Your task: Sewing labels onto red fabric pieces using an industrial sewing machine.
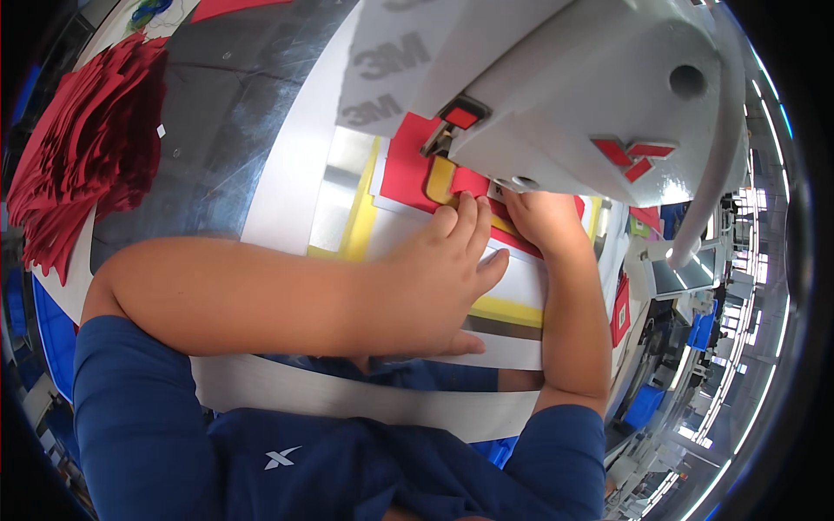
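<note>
Under the head of a white sewing machine point(599, 104) lies a piece of red fabric point(401, 174). A yellow strip with a rounded corner point(440, 180) rests on it, framing a smaller red patch point(469, 181). My left hand point(443, 252) reaches in from the left, its fingers stretched out and their tips pressing on the yellow strip and red patch. My right hand point(546, 219) is beside the patch, below the machine head, its fingertips largely hidden. The presser foot area point(439, 143) stands just beyond my left fingertips.
A thick stack of dark red fabric pieces point(95, 148) sits at the left edge on a dark panel point(234, 113). White sheets with yellow borders point(508, 310) lie beneath the work. A red piece point(620, 311) lies to the right, near a small grey screen point(686, 271).
</note>
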`<state>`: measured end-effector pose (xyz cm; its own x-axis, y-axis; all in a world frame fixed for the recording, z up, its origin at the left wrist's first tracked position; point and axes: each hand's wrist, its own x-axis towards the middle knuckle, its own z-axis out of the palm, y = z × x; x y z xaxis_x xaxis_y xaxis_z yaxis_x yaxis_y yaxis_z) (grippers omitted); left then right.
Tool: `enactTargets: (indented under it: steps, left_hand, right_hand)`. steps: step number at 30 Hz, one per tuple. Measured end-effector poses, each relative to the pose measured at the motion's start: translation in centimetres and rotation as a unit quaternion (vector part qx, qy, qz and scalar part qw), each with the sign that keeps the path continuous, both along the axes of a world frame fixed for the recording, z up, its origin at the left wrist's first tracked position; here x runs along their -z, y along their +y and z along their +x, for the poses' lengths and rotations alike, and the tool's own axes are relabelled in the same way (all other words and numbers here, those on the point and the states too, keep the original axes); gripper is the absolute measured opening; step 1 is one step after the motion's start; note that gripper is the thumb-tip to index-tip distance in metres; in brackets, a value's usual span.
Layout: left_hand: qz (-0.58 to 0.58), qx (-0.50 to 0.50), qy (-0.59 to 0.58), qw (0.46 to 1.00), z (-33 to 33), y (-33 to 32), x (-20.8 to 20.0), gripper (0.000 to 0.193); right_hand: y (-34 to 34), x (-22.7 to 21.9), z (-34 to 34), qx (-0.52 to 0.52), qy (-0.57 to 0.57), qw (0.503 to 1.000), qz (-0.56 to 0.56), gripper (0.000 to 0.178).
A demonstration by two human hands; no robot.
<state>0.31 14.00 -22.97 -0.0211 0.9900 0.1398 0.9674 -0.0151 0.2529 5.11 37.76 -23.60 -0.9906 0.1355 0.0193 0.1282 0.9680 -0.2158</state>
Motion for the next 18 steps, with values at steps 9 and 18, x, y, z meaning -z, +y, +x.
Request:
enactTargets:
  steps: [9,18]
  left_hand:
    - [-0.029,0.042,0.011,0.999,1.5,-1.6,-1.0,0.097]
    - [-0.065,0.073,0.043,0.994,2.0,-3.0,-1.7,0.097]
  right_hand:
    - [-2.2,-0.6,1.6,-0.041,0.071,0.996,-0.022,0.012]
    - [-3.8,-1.1,2.1,-0.11,0.108,0.988,-0.017,0.042]
